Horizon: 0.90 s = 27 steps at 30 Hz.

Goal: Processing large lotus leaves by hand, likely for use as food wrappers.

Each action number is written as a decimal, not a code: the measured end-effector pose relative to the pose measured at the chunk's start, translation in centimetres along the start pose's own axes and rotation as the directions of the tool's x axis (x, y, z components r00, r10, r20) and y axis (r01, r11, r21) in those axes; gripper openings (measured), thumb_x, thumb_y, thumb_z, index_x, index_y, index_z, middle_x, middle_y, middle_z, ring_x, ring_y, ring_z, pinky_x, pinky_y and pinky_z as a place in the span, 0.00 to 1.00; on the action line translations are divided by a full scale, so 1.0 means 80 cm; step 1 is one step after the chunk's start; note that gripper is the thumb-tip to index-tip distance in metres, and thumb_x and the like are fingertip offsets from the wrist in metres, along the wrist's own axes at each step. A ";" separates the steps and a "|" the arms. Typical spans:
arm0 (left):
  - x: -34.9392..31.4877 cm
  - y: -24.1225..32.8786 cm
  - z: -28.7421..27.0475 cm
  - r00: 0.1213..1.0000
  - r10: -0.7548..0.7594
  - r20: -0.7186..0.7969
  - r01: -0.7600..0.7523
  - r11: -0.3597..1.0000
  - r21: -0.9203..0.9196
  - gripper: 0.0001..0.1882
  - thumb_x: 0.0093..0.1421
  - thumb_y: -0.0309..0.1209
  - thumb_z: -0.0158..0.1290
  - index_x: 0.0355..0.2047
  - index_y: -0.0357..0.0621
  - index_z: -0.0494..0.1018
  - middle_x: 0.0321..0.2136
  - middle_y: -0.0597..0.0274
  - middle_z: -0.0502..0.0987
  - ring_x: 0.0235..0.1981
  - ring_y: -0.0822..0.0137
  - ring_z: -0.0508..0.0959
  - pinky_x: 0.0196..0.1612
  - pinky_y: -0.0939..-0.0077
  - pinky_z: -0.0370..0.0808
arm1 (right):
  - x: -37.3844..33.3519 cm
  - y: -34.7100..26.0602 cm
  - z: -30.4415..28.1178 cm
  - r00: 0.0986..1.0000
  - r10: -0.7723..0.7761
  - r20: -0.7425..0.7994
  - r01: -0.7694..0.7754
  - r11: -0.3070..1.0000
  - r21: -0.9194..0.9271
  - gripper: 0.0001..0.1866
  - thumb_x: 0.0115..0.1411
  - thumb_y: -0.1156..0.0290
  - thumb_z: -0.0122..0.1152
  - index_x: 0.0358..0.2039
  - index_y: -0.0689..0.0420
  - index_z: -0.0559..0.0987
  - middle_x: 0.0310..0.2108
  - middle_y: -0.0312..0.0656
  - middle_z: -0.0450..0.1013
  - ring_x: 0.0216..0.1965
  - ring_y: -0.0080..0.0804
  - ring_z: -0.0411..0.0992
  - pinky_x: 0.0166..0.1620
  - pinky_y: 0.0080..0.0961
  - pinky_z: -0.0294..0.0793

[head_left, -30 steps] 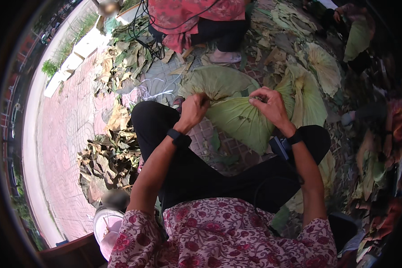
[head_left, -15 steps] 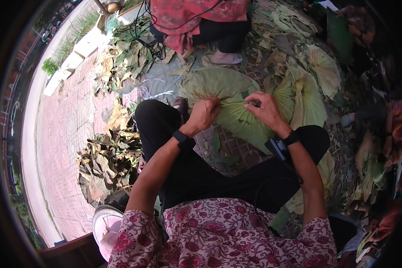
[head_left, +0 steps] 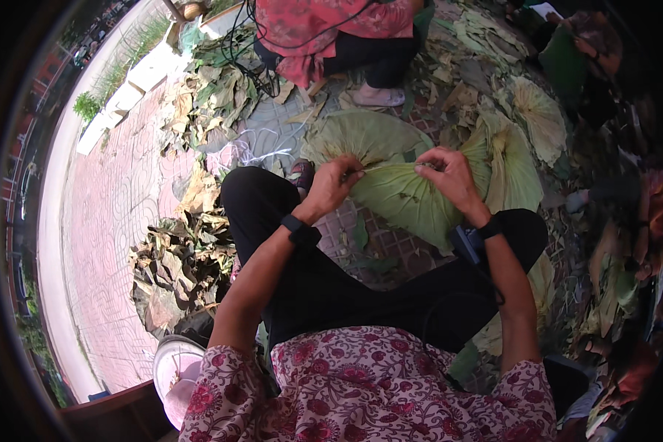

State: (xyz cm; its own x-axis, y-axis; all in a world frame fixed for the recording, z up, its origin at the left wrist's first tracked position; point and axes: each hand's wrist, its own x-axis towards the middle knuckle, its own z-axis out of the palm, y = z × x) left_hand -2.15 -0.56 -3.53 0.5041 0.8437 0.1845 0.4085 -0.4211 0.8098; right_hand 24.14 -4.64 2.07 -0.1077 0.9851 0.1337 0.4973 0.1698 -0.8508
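Note:
A large green lotus leaf, pleated and fan-like, spreads between my hands above the paving. My left hand pinches its upper edge at the left end. At the right end of that same edge, my right hand grips it between thumb and fingers. Just beyond lies a paler, grey-green lotus leaf, spread like a fan. More yellowish leaves lie to the right, beside and partly behind my right hand.
A pile of dry brown leaves sits left of my knee. White string lies tangled on the paving. Ahead, a person in a red top squats among leaves. At lower left stands a pale round container; leaf scraps cover the ground at right.
My right hand has shifted a little right and down, and its fingers have closed on the leaf edge. The leaf's upper edge now stretches straighter between both hands.

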 end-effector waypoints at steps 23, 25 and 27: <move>-0.002 -0.022 0.006 0.995 -0.095 -0.003 0.093 0.980 -0.175 0.10 0.59 0.30 0.52 0.34 0.32 0.72 0.26 0.58 0.75 0.31 0.71 0.74 0.35 0.74 0.71 | -0.001 0.003 -0.011 0.997 0.047 -0.069 -0.044 0.998 0.051 0.09 0.49 0.73 0.64 0.31 0.64 0.80 0.24 0.33 0.73 0.25 0.17 0.66 0.30 0.16 0.66; 0.000 -0.027 0.006 0.999 -0.022 -0.033 0.022 1.000 -0.005 0.10 0.55 0.30 0.54 0.32 0.34 0.74 0.25 0.53 0.76 0.29 0.64 0.76 0.35 0.69 0.71 | 0.000 0.004 -0.010 0.997 0.036 -0.071 -0.033 0.998 0.045 0.09 0.49 0.73 0.64 0.31 0.63 0.81 0.24 0.33 0.73 0.25 0.17 0.66 0.29 0.16 0.65; 0.000 -0.032 0.008 0.997 -0.057 -0.053 0.053 0.996 -0.066 0.09 0.56 0.29 0.54 0.31 0.33 0.74 0.25 0.56 0.76 0.29 0.68 0.75 0.34 0.73 0.71 | 0.000 0.003 -0.007 0.994 0.079 -0.069 -0.073 0.994 0.082 0.09 0.49 0.73 0.64 0.31 0.63 0.81 0.23 0.33 0.73 0.25 0.17 0.66 0.30 0.16 0.65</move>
State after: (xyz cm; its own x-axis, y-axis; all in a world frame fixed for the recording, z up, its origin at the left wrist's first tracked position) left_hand -2.71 0.33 -5.92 0.4387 0.8829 0.1675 0.3839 -0.3526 0.8534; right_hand 24.77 -4.61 2.18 -0.0084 0.9948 0.1013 0.4317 0.0950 -0.8970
